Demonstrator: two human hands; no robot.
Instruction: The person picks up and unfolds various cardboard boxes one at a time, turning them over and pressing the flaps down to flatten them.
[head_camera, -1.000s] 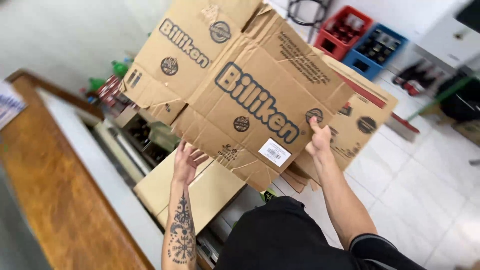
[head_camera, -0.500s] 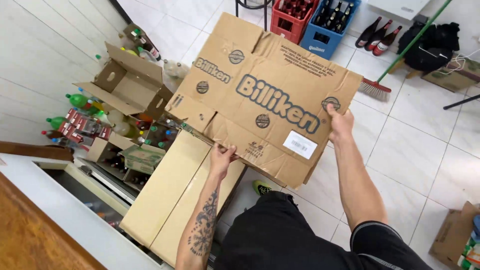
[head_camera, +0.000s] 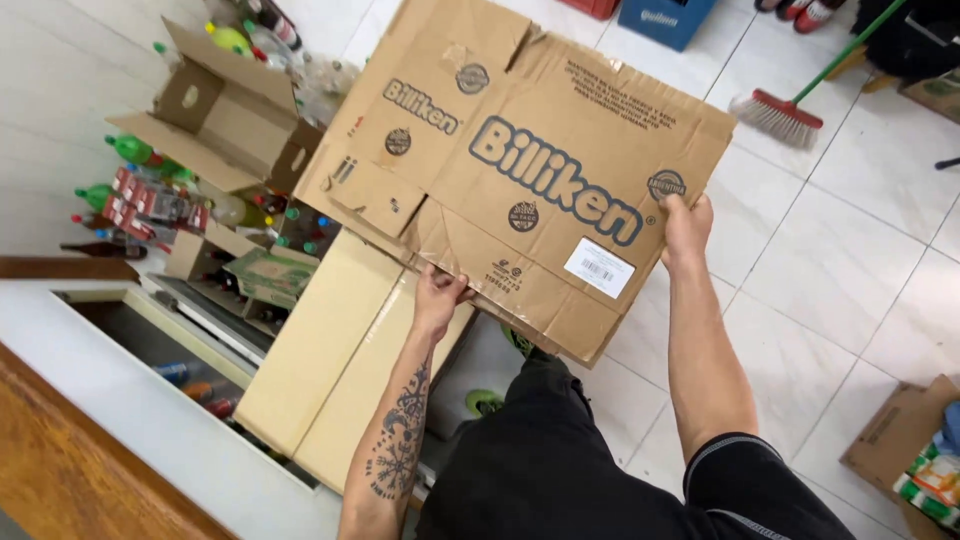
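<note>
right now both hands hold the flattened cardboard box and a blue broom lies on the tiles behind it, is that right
Not quite: the broom has a red head and a green handle, not blue, as the head view shows. The rest holds: the left hand and right hand both hold the flattened cardboard box.

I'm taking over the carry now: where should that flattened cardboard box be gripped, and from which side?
Probably as the hands hold it now: the flattened cardboard box is wide and floppy, so grip opposite edges. The left hand pinches the near creased edge from below; the right hand clamps the right edge from the side, thumb on top.
</note>
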